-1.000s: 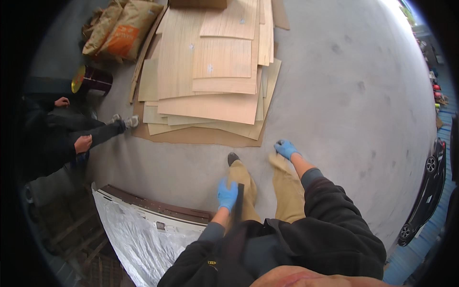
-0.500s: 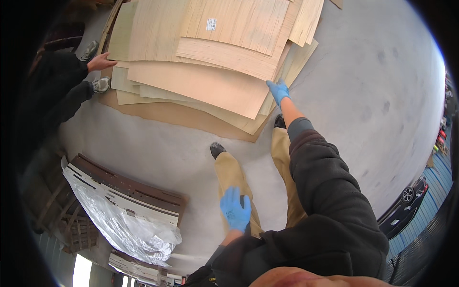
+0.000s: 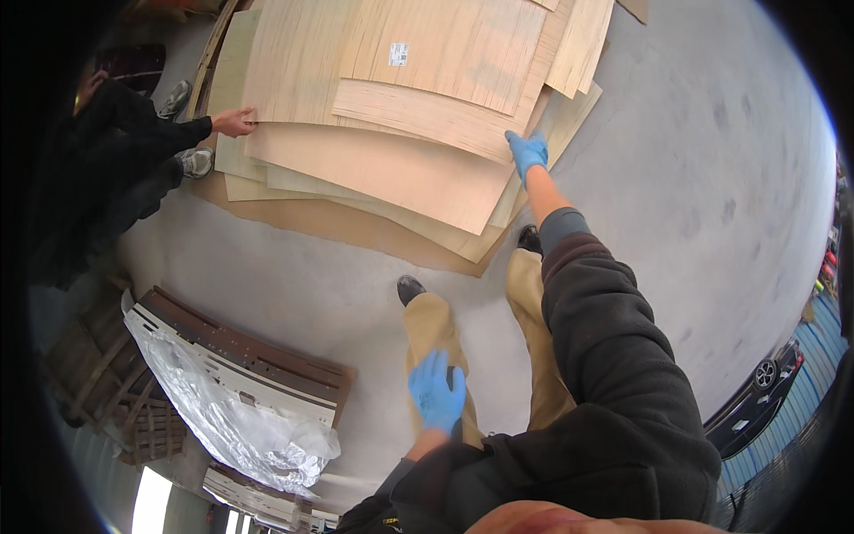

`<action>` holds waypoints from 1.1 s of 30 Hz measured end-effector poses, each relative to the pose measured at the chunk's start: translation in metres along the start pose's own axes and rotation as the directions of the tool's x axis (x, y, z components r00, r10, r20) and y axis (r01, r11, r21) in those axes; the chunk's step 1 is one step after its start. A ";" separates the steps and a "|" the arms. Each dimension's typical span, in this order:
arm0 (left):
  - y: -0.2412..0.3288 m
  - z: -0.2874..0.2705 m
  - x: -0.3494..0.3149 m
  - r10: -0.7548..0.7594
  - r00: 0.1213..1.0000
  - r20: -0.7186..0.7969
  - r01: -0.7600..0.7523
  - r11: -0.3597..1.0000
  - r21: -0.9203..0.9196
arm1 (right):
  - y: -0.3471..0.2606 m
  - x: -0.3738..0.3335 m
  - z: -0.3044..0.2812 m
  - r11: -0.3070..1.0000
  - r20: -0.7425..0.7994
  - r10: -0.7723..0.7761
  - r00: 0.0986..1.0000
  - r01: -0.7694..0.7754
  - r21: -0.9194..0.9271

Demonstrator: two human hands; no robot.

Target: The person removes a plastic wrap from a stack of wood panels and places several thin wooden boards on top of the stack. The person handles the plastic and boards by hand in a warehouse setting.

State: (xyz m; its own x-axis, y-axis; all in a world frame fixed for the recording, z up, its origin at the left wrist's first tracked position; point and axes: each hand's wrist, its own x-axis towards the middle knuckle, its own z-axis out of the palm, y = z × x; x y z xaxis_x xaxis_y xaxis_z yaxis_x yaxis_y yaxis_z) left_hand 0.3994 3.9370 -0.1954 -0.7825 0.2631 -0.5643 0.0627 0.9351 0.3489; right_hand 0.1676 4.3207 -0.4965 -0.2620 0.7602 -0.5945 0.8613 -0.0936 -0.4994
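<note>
A loose stack of thin, pale plywood sheets lies on the floor ahead of me, its edges overlapping unevenly. My right hand, in a blue glove, reaches forward and is closed at the near right corner of an upper plywood sheet. Part of its fingers is hidden by the hand itself. At that sheet's near left corner, a co-worker's bare hand holds the edge. My left hand, also blue-gloved, hovers above my left leg with fingers stretched out and nothing in it.
Brown cardboard shows beneath the stack. To the left, the co-worker's shoes stand close to it. Nearer on the left are brown and white panels partly covered with clear plastic film. A black car is at the far right.
The co-worker's hand has moved right and taken hold of the sheet's left corner. My right hand has shifted slightly forward along the sheet's right edge. My left hand stays nearly still.
</note>
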 end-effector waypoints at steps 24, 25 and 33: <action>0.031 -0.121 0.120 -0.360 0.908 0.214 0.094 -0.321 -0.942 | -0.065 -0.343 -0.121 0.982 0.834 -0.071 0.547 -0.108 0.155; 0.042 -0.144 0.105 -0.502 0.831 0.240 0.068 -0.337 -0.939 | -0.072 -0.365 -0.135 0.976 0.866 -0.086 0.492 -0.133 0.173; 0.083 -0.330 -0.043 -0.592 0.800 -0.099 -0.150 -0.036 -0.988 | -0.192 -0.348 -0.149 0.625 0.777 -0.203 0.596 -0.532 0.572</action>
State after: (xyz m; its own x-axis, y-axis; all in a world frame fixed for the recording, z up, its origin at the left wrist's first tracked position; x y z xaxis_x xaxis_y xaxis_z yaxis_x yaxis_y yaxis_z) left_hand 0.2339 3.9248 0.1048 -0.7245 -0.3668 -0.5836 -0.4974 -0.3080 0.8110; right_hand 0.1582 4.1697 -0.0994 -0.6689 -0.0269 -0.7429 0.4287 -0.8304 -0.3560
